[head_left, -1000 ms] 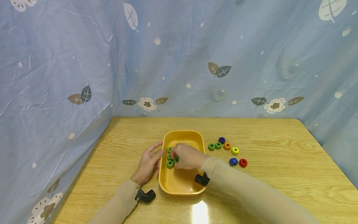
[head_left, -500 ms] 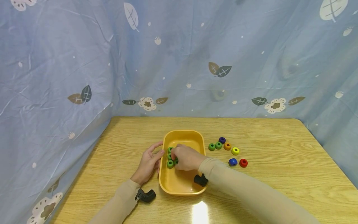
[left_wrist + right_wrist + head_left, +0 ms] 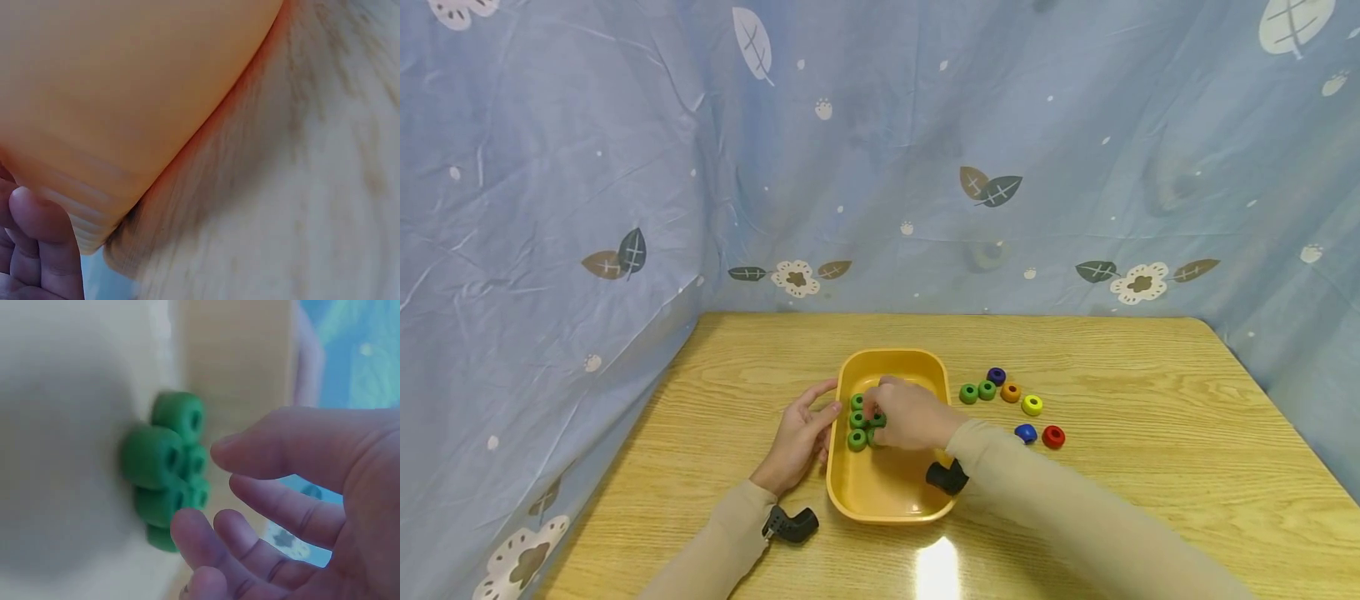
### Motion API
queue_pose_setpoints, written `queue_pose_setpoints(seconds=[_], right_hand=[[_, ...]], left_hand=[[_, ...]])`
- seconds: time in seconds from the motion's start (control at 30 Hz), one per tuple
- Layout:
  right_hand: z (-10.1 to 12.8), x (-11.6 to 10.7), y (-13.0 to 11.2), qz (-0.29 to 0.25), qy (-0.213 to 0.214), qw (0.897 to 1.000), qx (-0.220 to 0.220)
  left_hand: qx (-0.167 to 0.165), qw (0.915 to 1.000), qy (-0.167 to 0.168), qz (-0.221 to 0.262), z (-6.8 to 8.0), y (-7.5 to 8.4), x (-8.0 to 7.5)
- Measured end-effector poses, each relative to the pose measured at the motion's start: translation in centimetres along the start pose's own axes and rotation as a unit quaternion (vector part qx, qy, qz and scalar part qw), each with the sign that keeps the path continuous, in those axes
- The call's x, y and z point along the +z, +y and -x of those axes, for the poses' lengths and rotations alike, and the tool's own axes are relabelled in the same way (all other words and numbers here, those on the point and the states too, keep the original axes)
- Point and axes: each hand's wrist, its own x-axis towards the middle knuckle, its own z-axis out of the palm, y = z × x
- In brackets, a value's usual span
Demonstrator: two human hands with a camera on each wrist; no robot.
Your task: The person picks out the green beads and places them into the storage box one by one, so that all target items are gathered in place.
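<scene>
My left hand rests against the left side of a yellow plastic tray, thumb and forefinger touching near its rim. In the left wrist view, its fingers lie beside the tray's outer wall. Over the tray's inside is my right hand, palm down. The right wrist view shows its thumb and fingers apart around a gap, holding nothing. Just beyond them, several round green beads with holes sit clustered on the tray floor, by the left wall. The right hand partly covers this cluster from the head view.
Right of the tray on the wooden table lie two green beads, a dark purple bead, an orange bead, a yellow bead, a blue bead and a red bead. A patterned blue cloth hangs behind.
My right hand has shifted slightly up and to the right, uncovering more of the green beads in the tray. The left hand and the tray stay put.
</scene>
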Motion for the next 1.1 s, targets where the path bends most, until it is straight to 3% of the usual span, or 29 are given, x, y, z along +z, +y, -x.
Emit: queue_pose_setpoints(seconds=[0.17,0.4,0.7,1.1], right_hand=[[1.2,-1.7,0.4,-0.054,0.011,0.998,-0.013],[3.3,-2.8,1.4,-0.094,0.068,0.992,-0.043],[6.3,-4.6,3.6,-0.150,0.144,0.978,-0.024],[8.3,-4.3,7.4,-0.175,0.206,0.963,0.017]], left_hand=[[-0.005,1.0000,0.005,0.004,0.0,0.0,0.1],[-0.004,0.9999,0.010,0.000,-0.1,-0.1,0.1],[0.011,0.9999,0.009,-0.007,-0.1,-0.4,0.0],[0.007,0.9999,0.010,-0.010,-0.1,-0.2,0.0]])
